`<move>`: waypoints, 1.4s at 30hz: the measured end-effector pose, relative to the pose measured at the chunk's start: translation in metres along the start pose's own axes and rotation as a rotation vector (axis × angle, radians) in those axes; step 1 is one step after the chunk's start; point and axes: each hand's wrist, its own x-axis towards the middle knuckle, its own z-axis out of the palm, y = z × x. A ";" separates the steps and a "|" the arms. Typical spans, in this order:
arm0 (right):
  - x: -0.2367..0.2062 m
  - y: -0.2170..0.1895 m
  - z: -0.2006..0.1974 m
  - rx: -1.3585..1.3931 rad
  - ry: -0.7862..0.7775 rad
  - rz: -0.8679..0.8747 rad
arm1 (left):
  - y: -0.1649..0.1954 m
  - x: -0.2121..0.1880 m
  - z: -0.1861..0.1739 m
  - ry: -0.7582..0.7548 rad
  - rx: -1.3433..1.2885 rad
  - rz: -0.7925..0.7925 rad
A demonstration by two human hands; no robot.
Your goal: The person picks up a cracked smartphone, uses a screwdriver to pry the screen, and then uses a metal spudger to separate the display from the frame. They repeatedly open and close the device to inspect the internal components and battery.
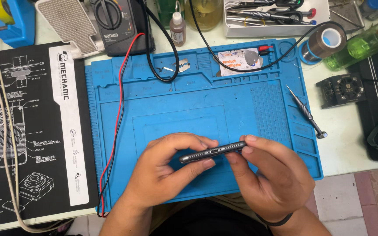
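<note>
Here the left hand (165, 168) and right hand (270, 175) both pinch a dark phone (213, 151) edge-up, fingers closed on it. It hovers above the blue work mat (189, 105).

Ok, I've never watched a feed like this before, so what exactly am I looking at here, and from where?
There is no machine: this is one picture from a camera on a person's head, looking down at their own two bare hands over a workbench. The left hand and right hand together hold a dark smartphone edge-on, its port side facing the camera, fingers pinching it from both sides. Below lies a blue repair mat with small trays along its top. A red and black pair of test leads runs across it from a multimeter at the back. A precision screwdriver lies at the mat's right edge, a roll of brown tape beyond it, and a black printed mat on the left.
</note>
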 end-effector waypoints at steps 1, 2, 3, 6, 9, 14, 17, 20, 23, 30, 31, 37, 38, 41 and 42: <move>0.000 0.000 0.000 -0.012 -0.005 0.001 | 0.000 0.000 0.000 0.003 0.001 0.000; 0.001 -0.001 0.000 -0.009 -0.006 -0.008 | 0.000 0.000 -0.001 -0.003 0.033 0.033; 0.001 -0.001 0.001 -0.007 -0.006 -0.016 | 0.001 0.000 -0.003 -0.011 0.065 0.066; -0.001 -0.001 0.001 -0.016 -0.003 -0.017 | 0.000 0.001 -0.005 -0.033 0.098 0.110; -0.005 -0.002 0.002 0.002 -0.003 0.012 | 0.000 0.000 -0.005 -0.037 0.093 0.109; -0.005 -0.005 0.002 -0.010 0.004 -0.005 | -0.001 -0.002 -0.004 -0.024 0.100 0.108; -0.004 -0.007 0.001 -0.016 -0.005 -0.018 | -0.001 -0.004 -0.005 -0.017 0.116 0.110; -0.003 -0.008 0.002 -0.009 -0.004 -0.010 | -0.002 -0.005 -0.005 -0.013 0.134 0.118; -0.005 -0.009 0.004 0.030 0.015 0.018 | -0.002 -0.005 -0.005 -0.017 0.112 0.115; -0.011 -0.009 0.001 0.032 0.000 0.029 | -0.002 -0.005 -0.004 -0.025 0.095 0.105; -0.011 -0.009 0.001 0.024 0.003 0.022 | -0.002 -0.006 -0.004 -0.022 0.099 0.106; -0.011 -0.011 0.000 -0.033 -0.022 0.014 | -0.002 -0.007 -0.005 -0.026 0.084 0.115; -0.011 -0.011 0.000 -0.026 -0.009 -0.009 | -0.002 -0.007 -0.005 -0.031 0.084 0.128; -0.011 -0.011 -0.002 -0.010 -0.002 -0.042 | -0.002 -0.008 -0.005 -0.042 0.093 0.154; -0.012 -0.011 -0.003 -0.008 -0.017 -0.029 | -0.002 -0.008 -0.006 -0.046 0.105 0.157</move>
